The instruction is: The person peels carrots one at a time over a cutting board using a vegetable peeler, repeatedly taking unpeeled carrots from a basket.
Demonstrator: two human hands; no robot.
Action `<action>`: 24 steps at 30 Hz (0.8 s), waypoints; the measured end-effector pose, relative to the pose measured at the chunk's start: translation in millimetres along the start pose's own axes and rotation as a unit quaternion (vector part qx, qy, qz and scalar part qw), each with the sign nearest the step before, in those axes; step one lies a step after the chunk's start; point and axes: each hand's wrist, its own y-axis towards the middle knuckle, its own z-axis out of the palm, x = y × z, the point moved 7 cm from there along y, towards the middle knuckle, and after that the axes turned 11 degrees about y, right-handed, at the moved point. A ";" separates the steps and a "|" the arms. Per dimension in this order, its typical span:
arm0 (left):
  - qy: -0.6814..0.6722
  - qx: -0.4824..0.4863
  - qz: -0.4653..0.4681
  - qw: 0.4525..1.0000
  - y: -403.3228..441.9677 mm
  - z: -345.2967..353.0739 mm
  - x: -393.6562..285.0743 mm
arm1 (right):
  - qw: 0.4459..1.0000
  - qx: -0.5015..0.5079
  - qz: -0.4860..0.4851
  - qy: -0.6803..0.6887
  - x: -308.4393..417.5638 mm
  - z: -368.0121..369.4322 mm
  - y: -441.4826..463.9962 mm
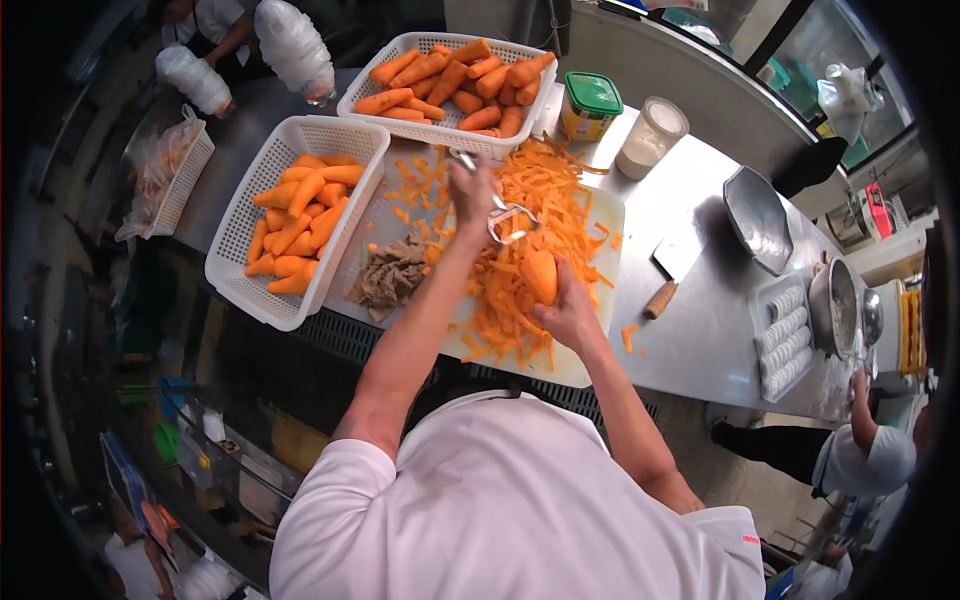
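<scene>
A metal peeler (513, 222) is in my left hand (473, 197), whose fingers are closed round its handle. My right hand (570, 310) grips a carrot (540, 276) just below the peeler; the two appear slightly apart. Under both hands a heap of orange peelings (545, 190) covers much of a pale cutting board (608, 215). Smooth, bright carrots (300, 205) lie in the white basket (225, 240) at the left. Duller, rougher carrots (445, 80) fill the white basket (352, 100) at the back. A crumpled brown cloth (390, 275) rests left of the board.
A green-lidded tub (590, 105) and a jar (652, 138) stand behind the board. A cleaver (675, 262), a metal tray (758, 220) and a tray of white rolls (785, 340) lie to the right. Other people (865, 455) are at the right, back left and lower left.
</scene>
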 end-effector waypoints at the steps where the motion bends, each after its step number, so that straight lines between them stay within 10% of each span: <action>1: -0.067 -0.040 0.017 0.997 4.2 -12.2 -3.6 | 1.000 0.000 -0.002 -0.001 0.6 -1.1 0.8; 8: 0.049 -0.011 0.002 0.999 3.6 -6.9 10.4 | 0.998 0.026 0.029 -0.056 -9.2 6.6 -2.6; 10: -0.022 -0.133 -0.049 0.990 16.1 -44.2 16.3 | 0.999 0.012 0.019 -0.033 -16.2 -6.4 -0.6; 13: -0.108 -0.081 -0.029 0.990 -1.2 -43.2 -6.6 | 0.834 0.084 0.168 0.519 -11.1 0.3 -16.3; 19: -0.016 0.028 0.022 0.999 -19.6 15.4 9.8 | 0.911 0.131 0.163 0.355 -33.7 28.2 -7.5; 24: -0.110 -0.060 -0.006 0.992 -19.6 -10.1 1.2 | 0.969 0.062 0.148 0.188 -34.4 10.1 -6.0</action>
